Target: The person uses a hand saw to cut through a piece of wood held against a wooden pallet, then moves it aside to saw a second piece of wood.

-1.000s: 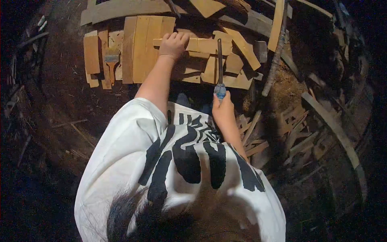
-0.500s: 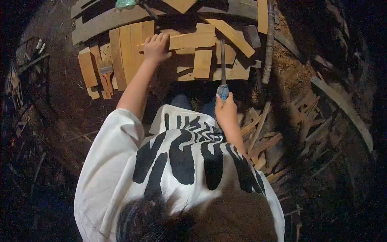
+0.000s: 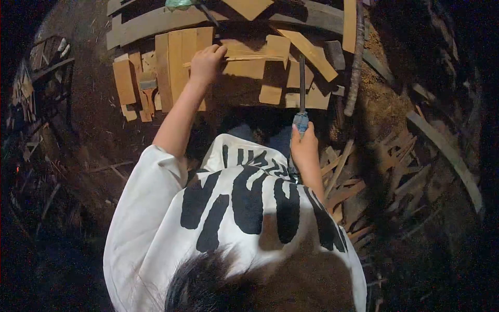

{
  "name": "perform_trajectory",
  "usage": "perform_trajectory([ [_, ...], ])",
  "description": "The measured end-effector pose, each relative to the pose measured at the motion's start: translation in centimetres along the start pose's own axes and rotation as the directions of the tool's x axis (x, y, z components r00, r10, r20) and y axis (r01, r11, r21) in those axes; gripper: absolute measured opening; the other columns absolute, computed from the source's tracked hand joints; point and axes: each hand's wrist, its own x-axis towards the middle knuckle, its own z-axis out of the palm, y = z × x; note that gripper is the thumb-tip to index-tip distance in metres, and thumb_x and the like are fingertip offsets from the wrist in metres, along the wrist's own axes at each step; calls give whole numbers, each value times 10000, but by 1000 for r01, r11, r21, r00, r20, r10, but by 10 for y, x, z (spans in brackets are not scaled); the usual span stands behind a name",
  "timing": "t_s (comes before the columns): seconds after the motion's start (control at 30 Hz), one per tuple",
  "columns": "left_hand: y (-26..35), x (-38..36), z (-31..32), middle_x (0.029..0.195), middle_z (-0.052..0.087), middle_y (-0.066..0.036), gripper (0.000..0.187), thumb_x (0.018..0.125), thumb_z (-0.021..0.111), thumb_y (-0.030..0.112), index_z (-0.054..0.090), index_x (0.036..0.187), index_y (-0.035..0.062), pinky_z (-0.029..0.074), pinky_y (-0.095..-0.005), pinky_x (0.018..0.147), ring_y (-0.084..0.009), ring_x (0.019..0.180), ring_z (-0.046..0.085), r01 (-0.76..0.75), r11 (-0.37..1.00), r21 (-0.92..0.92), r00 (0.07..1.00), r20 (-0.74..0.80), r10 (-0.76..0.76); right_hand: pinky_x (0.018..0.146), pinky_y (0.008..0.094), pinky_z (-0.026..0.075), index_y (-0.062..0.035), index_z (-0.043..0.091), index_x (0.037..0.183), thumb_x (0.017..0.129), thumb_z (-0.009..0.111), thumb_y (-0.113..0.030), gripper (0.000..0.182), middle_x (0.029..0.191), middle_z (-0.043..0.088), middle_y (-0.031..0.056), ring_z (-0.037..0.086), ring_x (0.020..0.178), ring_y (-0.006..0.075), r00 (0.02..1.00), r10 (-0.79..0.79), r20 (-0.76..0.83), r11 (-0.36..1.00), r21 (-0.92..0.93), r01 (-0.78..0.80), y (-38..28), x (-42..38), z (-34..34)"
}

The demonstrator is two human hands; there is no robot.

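Note:
My left hand [image 3: 208, 63] is closed round the left part of a wooden strip [image 3: 244, 56], which lies crosswise over the bench. In my right hand [image 3: 305, 140] is the blue-wrapped handle of a long, thin metal tool [image 3: 302, 86]. The tool's shaft points away from me, over small wooden blocks. A short upright board [image 3: 272, 86] stands out just left of the shaft, and a slanted board [image 3: 306, 51] lies beyond it. Left of my left hand are several side-by-side planks [image 3: 176, 62]. The tool's far tip is hard to make out.
A paintbrush [image 3: 148, 92] lies on wood pieces at the left. Behind the planks run a long grey board [image 3: 161, 23] and a green object [image 3: 179, 4]. A round pole [image 3: 355, 67] edges the bench on the right. Scrap wood [image 3: 395, 161] covers the ground at the right.
The whole view has shifted, so the bench appears further right. The strip has tilted or turned slightly in my left hand. My right hand still holds the tool.

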Motion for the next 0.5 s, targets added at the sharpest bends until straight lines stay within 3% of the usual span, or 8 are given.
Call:
perform_trajectory([
  [0.07, 6, -6, 5, 907, 594, -55, 322, 699, 679, 147, 518, 976, 119, 437, -398, 759, -254, 912, 595, 20, 997, -79, 999, -49, -23, 767, 467, 469, 80, 419, 1206, 926, 524, -287, 473, 958, 602, 325, 584, 937, 467, 998, -57, -13, 998, -22, 56, 3, -1, 7],
  [0.2, 4, -19, 32, 983, 604, -38, 365, 700, 663, 134, 523, 1036, 121, 398, -381, 823, -212, 956, 588, 54, 996, 69, 994, -94, -47, 719, 494, 470, 59, 430, 1140, 927, 521, -263, 397, 902, 609, 320, 592, 884, 476, 993, -120, 9, 992, -20, 121, -1, -4, 11],
  [0.3, 20, -23, 28, 1117, 552, -13, 309, 768, 558, 94, 515, 1072, 129, 354, -404, 855, -180, 1049, 520, 164, 979, 125, 986, -52, -159, 724, 499, 469, 54, 426, 1149, 923, 523, -259, 398, 899, 608, 322, 588, 883, 481, 992, -124, 37, 992, -26, 125, -3, -3, 13],
  [0.43, 26, -23, 38, 1095, 538, -19, 269, 792, 519, 118, 508, 1060, 134, 350, -401, 827, -203, 1017, 505, 211, 953, 219, 977, -15, -213, 725, 507, 466, 48, 421, 1160, 920, 527, -273, 415, 895, 607, 326, 585, 878, 488, 990, -128, 64, 990, -56, 132, -11, -3, 15],
  [0.5, 30, -21, 36, 1047, 530, -23, 229, 794, 504, 126, 504, 1023, 130, 345, -407, 814, -212, 988, 500, 207, 952, 226, 978, -23, -207, 773, 442, 469, 85, 438, 1190, 927, 528, -286, 464, 960, 612, 316, 593, 949, 454, 992, -96, 82, 990, -98, 104, -13, -3, 17],
])
